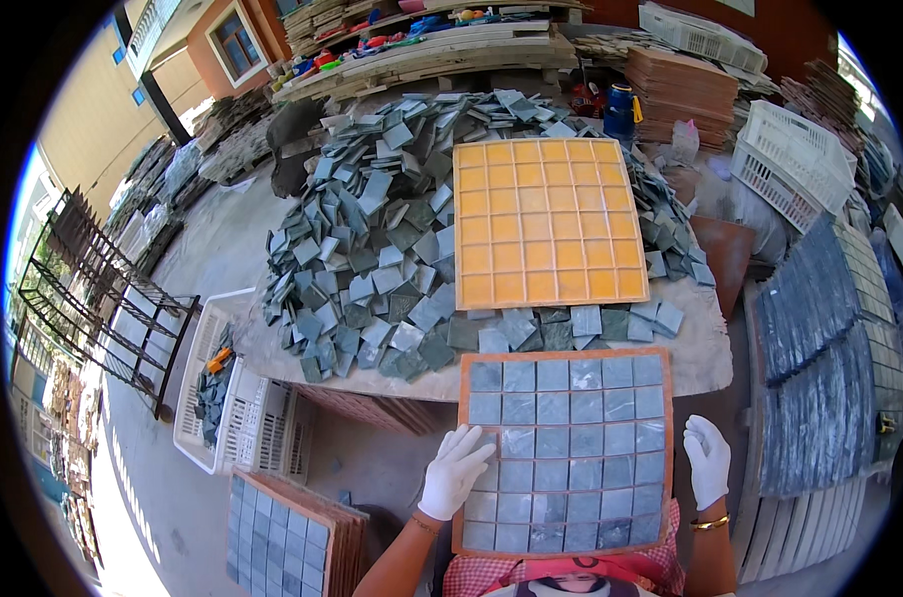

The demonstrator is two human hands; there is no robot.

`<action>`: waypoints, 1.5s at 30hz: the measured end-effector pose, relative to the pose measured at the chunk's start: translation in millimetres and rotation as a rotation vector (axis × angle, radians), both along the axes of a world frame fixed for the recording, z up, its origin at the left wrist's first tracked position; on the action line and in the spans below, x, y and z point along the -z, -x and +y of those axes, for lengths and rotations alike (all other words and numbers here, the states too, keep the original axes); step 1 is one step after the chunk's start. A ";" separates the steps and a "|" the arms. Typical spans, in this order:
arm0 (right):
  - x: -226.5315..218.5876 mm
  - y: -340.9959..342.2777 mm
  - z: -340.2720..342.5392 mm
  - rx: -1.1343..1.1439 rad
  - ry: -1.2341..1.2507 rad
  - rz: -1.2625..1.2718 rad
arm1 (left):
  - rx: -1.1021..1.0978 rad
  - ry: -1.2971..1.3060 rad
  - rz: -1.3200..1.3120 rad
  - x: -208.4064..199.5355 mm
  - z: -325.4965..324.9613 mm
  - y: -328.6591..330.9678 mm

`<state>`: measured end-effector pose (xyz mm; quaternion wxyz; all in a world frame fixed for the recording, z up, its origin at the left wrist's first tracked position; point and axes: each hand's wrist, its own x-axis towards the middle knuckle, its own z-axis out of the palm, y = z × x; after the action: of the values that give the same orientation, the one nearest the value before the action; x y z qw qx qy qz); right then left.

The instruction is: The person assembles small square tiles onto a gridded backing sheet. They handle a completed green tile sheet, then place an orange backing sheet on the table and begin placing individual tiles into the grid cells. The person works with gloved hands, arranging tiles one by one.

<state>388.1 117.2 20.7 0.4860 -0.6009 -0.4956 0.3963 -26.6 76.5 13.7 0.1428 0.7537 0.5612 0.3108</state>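
In front of me lies a square orange-brown mould (pixel 464 398) filled with rows of grey-blue stone tiles (pixel 553 441). My left hand (pixel 455 470), in a white glove, has its fingers stretched over the tiles at the mould's left edge. Beyond the right edge, my right hand (pixel 708 462), also gloved in white, hangs apart from the mould with loosely bent fingers and nothing visible in it. A yellow grid mould (pixel 551 221) with bare square cells rests on the heap of loose stone tiles (pixel 372 261) at the far side.
White plastic crates (pixel 234 398) with tile pieces stand at the left. Below them is a stack of tiled panels (pixel 282 532). More dark tile sheets (pixel 814 368) are piled at the right. A metal rack (pixel 103 298) stands far left, a blue jug (pixel 620 111) at the back.
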 end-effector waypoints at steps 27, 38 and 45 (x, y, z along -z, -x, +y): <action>-22.5 88.1 24.0 -0.814 -0.397 -1.141 | 0.057 0.014 0.456 -20.2 53.5 -66.1; -50.6 137.6 47.8 -0.780 -0.523 -1.003 | 0.173 0.168 0.466 -20.1 -36.2 -78.2; -6.1 186.6 67.7 -0.893 -0.612 -1.125 | 0.143 0.148 -0.001 -24.5 -56.0 -62.1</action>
<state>201.5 184.9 26.8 0.1001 -0.2945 -0.9497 0.0359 35.5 20.5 38.2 0.2204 0.7790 0.5273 0.2578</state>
